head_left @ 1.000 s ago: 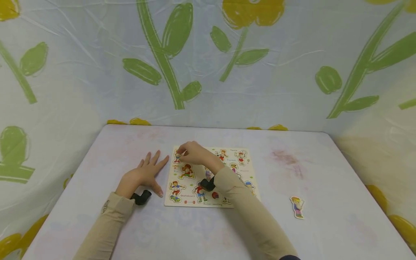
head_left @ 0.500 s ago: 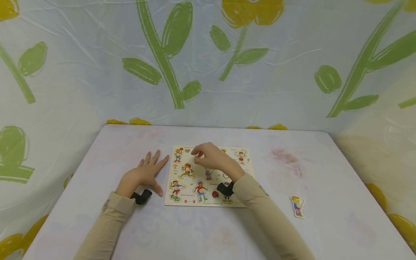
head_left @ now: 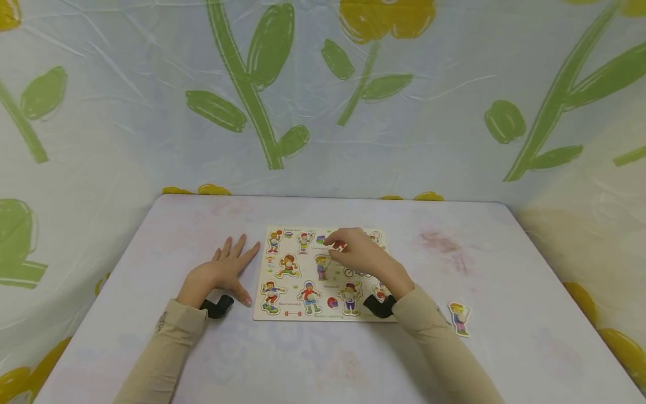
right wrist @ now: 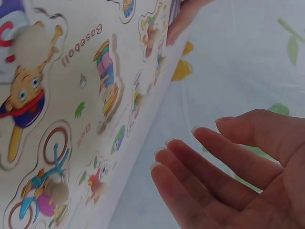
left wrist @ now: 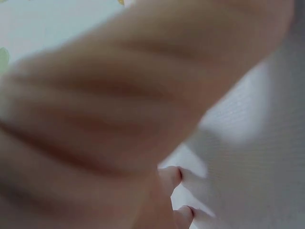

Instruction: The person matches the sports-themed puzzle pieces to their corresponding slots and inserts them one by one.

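Observation:
My left hand (head_left: 217,275) rests on the table with fingers spread, just left of a wooden puzzle board (head_left: 298,318); in the left wrist view two fingertips (left wrist: 183,216) touch the surface. My right hand (head_left: 363,252) hovers above the board's upper right part. The right wrist view shows its fingers (right wrist: 176,191) loosely bent, apart from the thumb, with nothing held. Knobbed sports figures, such as a cyclist (right wrist: 57,164) and a baseball player (head_left: 350,297), sit in the board. A golfer-shaped recess (right wrist: 107,76) shows its printed picture. The right hand hides some figures.
A loose golfer puzzle piece (head_left: 459,320) lies on the table (head_left: 504,269) to the right of the board. Behind the table's far edge hangs a floral cloth (head_left: 404,151). Black wrist cameras (head_left: 379,307) sit at both wrists.
My right hand has moved rightward across the board from its upper left corner, uncovering the figures there. The left hand and the loose golfer piece stay in place.

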Tool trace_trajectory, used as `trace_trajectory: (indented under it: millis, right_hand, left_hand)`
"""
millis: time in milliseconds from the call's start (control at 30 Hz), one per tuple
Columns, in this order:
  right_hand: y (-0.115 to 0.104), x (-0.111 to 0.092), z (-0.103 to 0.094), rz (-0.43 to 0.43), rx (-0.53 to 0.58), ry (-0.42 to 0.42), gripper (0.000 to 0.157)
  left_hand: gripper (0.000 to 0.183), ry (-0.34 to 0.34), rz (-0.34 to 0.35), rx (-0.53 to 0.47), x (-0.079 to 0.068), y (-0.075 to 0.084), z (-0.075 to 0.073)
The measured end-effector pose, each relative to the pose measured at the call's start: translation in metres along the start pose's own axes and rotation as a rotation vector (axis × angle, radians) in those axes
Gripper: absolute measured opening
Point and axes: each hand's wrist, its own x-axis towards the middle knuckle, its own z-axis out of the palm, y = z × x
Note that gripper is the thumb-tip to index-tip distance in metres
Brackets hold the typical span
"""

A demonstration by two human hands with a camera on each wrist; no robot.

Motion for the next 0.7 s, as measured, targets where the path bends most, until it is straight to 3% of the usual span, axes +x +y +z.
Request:
trace_trajectory:
  millis: [333, 700]
  right_hand:
    - [0.029, -0.036, -0.021, 0.02, 0.088, 0.104, 0.023]
    - [0.063, -0.083, -0.04, 0.114, 0.029, 0.185, 0.02]
  left_hand:
    - [0.132, -0.008, 0.002, 0.013, -0.004, 0.004, -0.002]
    - [0.132, -0.008, -0.009, 0.022, -0.006, 0.006, -0.001]
